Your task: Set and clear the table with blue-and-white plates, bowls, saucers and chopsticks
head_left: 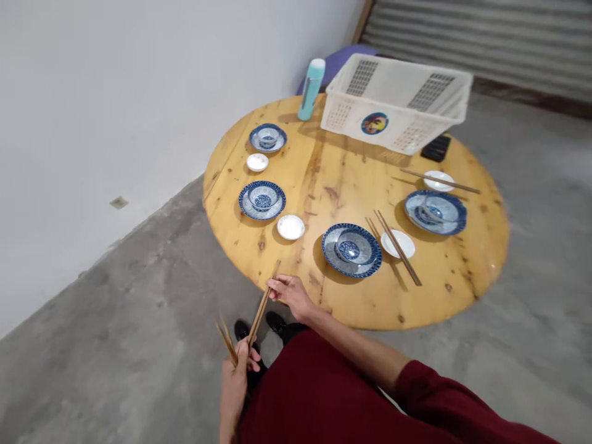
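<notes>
In the head view, my left hand [238,373] is closed around some wooden chopsticks [226,341] that stick out up and to the left. Between my two hands runs another pair of chopsticks [258,317]; its lower end sits at my left hand. My right hand [292,295] pinches this pair near its upper end, at the table's near edge. Closest to the right hand on the wooden table [337,305] are a small white dish [291,227] and a blue-patterned plate [329,258] with a clear bowl [349,246] on it.
Chopsticks [401,253] lie across a white dish [391,246]; others [456,184] cross a dish further right. More plates with bowls stand at left [245,206] and right [457,225]. A white plastic basket [393,126], a turquoise flask [312,89] and a black tray [435,148] are at the back.
</notes>
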Tool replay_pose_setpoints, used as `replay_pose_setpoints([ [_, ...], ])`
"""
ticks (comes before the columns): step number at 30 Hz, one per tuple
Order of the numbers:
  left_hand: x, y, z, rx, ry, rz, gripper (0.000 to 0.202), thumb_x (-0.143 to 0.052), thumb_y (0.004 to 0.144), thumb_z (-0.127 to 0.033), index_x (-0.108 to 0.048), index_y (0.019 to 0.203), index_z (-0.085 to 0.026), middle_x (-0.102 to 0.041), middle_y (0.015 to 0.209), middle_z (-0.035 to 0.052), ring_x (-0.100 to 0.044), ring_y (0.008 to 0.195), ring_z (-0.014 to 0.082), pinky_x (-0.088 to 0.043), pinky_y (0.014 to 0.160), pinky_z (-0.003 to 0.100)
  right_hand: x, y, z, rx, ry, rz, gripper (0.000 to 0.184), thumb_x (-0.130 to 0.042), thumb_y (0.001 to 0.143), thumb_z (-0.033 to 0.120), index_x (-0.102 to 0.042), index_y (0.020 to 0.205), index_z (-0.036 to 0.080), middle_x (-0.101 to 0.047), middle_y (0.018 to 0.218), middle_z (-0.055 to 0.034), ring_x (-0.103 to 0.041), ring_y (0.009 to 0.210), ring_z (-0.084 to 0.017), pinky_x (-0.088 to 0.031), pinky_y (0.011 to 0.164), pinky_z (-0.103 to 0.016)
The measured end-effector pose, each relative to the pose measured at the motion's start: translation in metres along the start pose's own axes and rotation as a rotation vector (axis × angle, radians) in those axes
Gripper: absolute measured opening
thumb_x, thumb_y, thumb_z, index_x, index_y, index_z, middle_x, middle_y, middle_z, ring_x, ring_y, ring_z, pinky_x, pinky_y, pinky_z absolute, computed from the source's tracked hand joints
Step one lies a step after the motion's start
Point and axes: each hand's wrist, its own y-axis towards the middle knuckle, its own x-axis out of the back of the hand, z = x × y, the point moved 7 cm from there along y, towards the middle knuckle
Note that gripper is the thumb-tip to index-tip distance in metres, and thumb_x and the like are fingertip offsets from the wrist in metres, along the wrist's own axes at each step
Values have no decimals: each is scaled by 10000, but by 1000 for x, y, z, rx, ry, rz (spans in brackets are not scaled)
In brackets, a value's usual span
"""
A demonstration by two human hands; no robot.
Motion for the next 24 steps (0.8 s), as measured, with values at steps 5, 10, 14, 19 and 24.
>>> replay_pose_setpoints([
  [5, 30, 44, -46, -96, 154, 274, 651, -503, 821, -784, -658, 634, -180, -575, 572, 20, -492, 517, 124, -431, 603, 270, 1, 5, 6, 74, 111, -230, 377, -817, 611, 486, -621, 621, 164, -598, 547, 5, -527, 515, -96, -436, 550, -238],
  [10, 30, 80, -75, -67, 187, 544, 615, -545, 807, -760, -679, 763, -162, -548, 568, -8, -389, 466, 83, -307, 500, 233, 16, 3, 11, 152, 200, -414, 388, -851, 574, 480, -643, 628, 157, -591, 547, 4, -527, 528, -98, -450, 536, -234],
  [14, 1, 97, -90, -28, 159, 747, 550, -582, 832, -682, -674, 918, -147, -580, 604, -17, -327, 439, 52, -220, 477, 220, 43, 8, 25, 210, 211, -512, 402, -869, 557, 483, -680, 667, 146, -606, 572, -2, -529, 532, -96, -446, 526, -231],
  [19, -39, 118, -109, -26, 123, 900, 498, -597, 849, -629, -646, 915, -138, -601, 616, -7, -300, 424, 38, -157, 466, 227, 72, 38, 63, 257, 149, -469, 395, -864, 591, 477, -694, 704, 139, -596, 576, 4, -513, 527, -87, -426, 518, -222],
  [24, -68, 158, -133, -25, 182, 914, 513, -620, 814, -639, -648, 914, -137, -641, 659, 16, -304, 421, 42, -161, 443, 233, 87, 89, 106, 289, 63, -409, 360, -835, 611, 456, -674, 675, 140, -561, 534, 14, -474, 505, -88, -384, 499, -230],
])
